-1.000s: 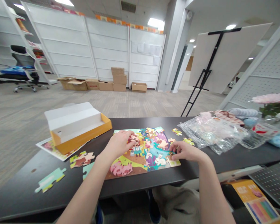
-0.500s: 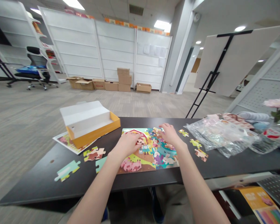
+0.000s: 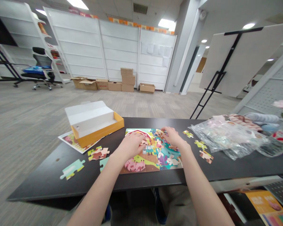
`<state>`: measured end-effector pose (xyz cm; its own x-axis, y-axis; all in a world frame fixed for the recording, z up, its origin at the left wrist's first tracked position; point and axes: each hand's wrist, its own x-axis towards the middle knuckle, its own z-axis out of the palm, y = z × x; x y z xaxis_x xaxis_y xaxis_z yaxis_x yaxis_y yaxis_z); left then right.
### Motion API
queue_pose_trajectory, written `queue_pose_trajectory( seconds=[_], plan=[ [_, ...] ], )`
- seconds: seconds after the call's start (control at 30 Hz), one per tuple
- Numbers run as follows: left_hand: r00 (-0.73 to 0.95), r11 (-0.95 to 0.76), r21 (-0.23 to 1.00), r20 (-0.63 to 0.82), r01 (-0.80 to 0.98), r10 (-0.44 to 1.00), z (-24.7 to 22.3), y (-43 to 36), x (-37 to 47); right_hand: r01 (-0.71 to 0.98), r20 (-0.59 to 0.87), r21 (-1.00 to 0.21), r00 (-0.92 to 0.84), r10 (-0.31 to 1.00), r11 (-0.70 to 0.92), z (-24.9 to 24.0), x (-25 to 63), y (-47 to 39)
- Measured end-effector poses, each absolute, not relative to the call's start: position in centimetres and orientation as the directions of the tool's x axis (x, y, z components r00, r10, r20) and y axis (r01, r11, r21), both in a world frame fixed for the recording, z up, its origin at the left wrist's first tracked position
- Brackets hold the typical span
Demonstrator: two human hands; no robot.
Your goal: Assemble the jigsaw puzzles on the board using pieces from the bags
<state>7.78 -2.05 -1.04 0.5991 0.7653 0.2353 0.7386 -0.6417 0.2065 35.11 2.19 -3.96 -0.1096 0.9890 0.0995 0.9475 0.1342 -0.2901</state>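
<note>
A partly joined farm jigsaw puzzle (image 3: 151, 159) lies on the black table (image 3: 136, 185), showing a red barn, a pink pig and white rabbits. My left hand (image 3: 132, 144) rests palm down over its left half, near the barn, fingers loosely spread. At the upper right of the puzzle is my right hand (image 3: 171, 137), its fingertips on or beside a puzzle piece (image 3: 158, 132); whether it grips this piece is unclear. Loose pieces lie on both sides: a pale green one (image 3: 73, 169) and a brown-and-white cluster (image 3: 98, 153) at left, several at right (image 3: 206, 156).
An open yellow box (image 3: 97, 130) sits on a picture sheet (image 3: 69, 138) at the back left. Clear plastic bags (image 3: 228, 135) and rolled cloth (image 3: 261, 118) lie at right. Below the table's right side is an orange box (image 3: 264, 201). An easel board stands behind.
The whole view has shifted slightly, so the table's things appear a little further right. Both hands stay over the same parts of the puzzle, with little visible movement.
</note>
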Motion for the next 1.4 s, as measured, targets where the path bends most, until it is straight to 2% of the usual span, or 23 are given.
queue_pose_trajectory(
  seconds=[0.2, 0.33, 0.53, 0.73, 0.9, 1.0, 1.1, 1.23, 1.4],
  plan=[
    [0.607, -0.654, 0.194, 0.252, 0.731, 0.754, -1.3, -2.2, 8.3, 0.926, 0.113, -0.346, -0.122, 0.986, 0.154, -3.7, 35.3, 1.8],
    [0.605, -0.66, 0.228, 0.268, 0.716, 0.75, -1.2, -2.2, 8.8, 0.92, 0.123, -0.355, -0.132, 0.984, 0.168, -3.3, 35.2, 1.7],
    [0.595, -0.653, 0.239, 0.276, 0.718, 0.755, -1.2, -2.2, 9.5, 0.866, 0.244, -0.414, -0.19, 0.951, 0.279, -3.1, 35.5, 1.5],
    [0.6, -0.645, 0.218, 0.243, 0.732, 0.763, -0.6, -2.6, 10.9, 0.728, 0.31, -0.594, -0.184, 0.933, 0.342, -3.2, 35.7, 1.3],
    [0.571, -0.619, 0.256, 0.241, 0.742, 0.784, -0.2, -2.9, 12.0, 0.493, 0.176, -0.831, -0.209, 0.962, 0.259, -2.3, 36.0, 0.2],
    [0.532, -0.618, 0.352, 0.317, 0.703, 0.785, -0.4, -2.6, 12.5, 0.368, 0.101, -0.91, -0.251, 0.963, 0.192, -1.5, 36.2, -1.0],
    [0.497, -0.628, 0.517, 0.385, 0.582, 0.778, -1.0, -2.1, 13.0, 0.304, 0.098, -0.935, -0.277, 0.956, 0.184, -0.8, 36.2, -2.3],
    [0.556, -0.565, 0.748, 0.321, 0.348, 0.767, -1.2, -2.0, 13.9, 0.217, 0.105, -0.961, -0.293, 0.95, 0.173, -0.6, 36.0, -3.6],
    [0.568, -0.382, 0.907, 0.223, 0.176, 0.792, -0.5, -2.7, 14.6, 0.136, 0.111, -0.979, -0.265, 0.958, 0.151, -0.4, 35.9, -4.6]
  ],
)
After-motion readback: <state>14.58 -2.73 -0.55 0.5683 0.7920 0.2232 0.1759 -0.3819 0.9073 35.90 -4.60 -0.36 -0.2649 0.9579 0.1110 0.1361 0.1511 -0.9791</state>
